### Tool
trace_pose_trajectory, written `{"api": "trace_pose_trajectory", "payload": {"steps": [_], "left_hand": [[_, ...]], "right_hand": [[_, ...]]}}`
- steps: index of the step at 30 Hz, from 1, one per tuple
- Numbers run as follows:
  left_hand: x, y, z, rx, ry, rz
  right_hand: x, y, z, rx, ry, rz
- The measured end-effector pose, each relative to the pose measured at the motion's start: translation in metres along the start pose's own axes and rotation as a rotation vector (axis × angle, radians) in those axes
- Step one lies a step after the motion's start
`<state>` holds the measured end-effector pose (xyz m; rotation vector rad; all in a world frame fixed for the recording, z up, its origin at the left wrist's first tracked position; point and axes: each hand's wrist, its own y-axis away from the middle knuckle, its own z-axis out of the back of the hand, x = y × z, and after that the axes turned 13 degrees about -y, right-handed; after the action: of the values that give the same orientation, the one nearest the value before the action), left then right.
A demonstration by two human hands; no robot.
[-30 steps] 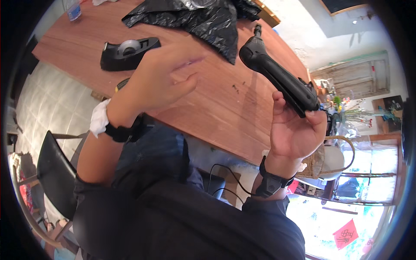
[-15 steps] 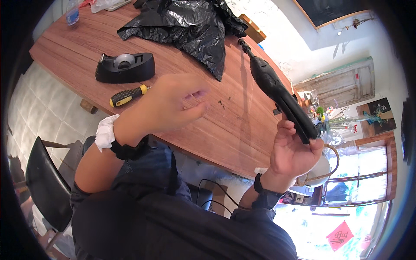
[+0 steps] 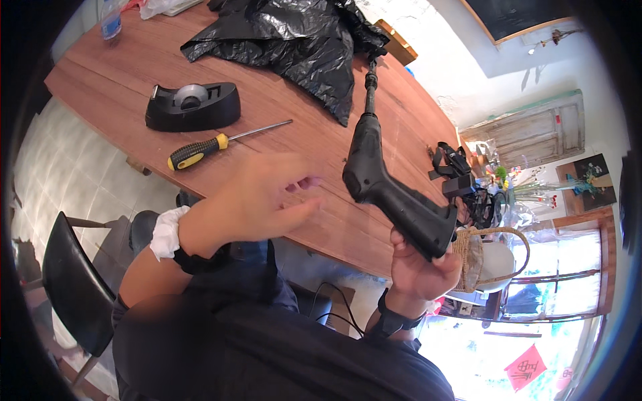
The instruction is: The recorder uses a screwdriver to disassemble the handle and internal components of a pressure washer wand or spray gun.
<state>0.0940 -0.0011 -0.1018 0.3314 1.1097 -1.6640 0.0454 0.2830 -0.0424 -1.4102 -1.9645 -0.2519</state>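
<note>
My right hand (image 3: 424,267) grips the wide lower end of a long black gun-shaped piece (image 3: 384,187), fingertips and thumb closed on it. Its thin barrel points away from me, toward a crumpled black plastic bag (image 3: 294,57). Slightly smeared by motion, my left hand (image 3: 267,197) hovers over the table's near edge, thumb apart from the bent fingers and nothing visible between them. Just beyond it lies a screwdriver (image 3: 200,150) with a yellow and black handle. A black tape dispenser (image 3: 192,107) with a roll of tape stands behind the screwdriver.
The wooden table (image 3: 120,63) carries a plastic bottle (image 3: 111,27) at the far left. Black straps and gear (image 3: 461,177) and a woven basket (image 3: 471,260) are at the right. A black chair (image 3: 77,284) stands at the left; a dark cable (image 3: 328,287) hangs below the table.
My right hand has moved left and a little toward me. The gun-shaped piece has turned to show its side. My left hand has shifted nearer to me, uncovering the screwdriver's shaft.
</note>
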Motion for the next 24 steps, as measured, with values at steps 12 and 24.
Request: {"api": "trace_pose_trajectory", "payload": {"steps": [12,24], "left_hand": [[-0.003,0.037,-0.066,0.226,1.143,0.493],[-0.007,0.038,-0.062,0.174,1.025,0.281]], "right_hand": [[-0.048,0.05,0.069,-0.045,-0.022,-0.198],[-0.027,0.059,0.054,-0.57,-0.476,-0.455]]}}
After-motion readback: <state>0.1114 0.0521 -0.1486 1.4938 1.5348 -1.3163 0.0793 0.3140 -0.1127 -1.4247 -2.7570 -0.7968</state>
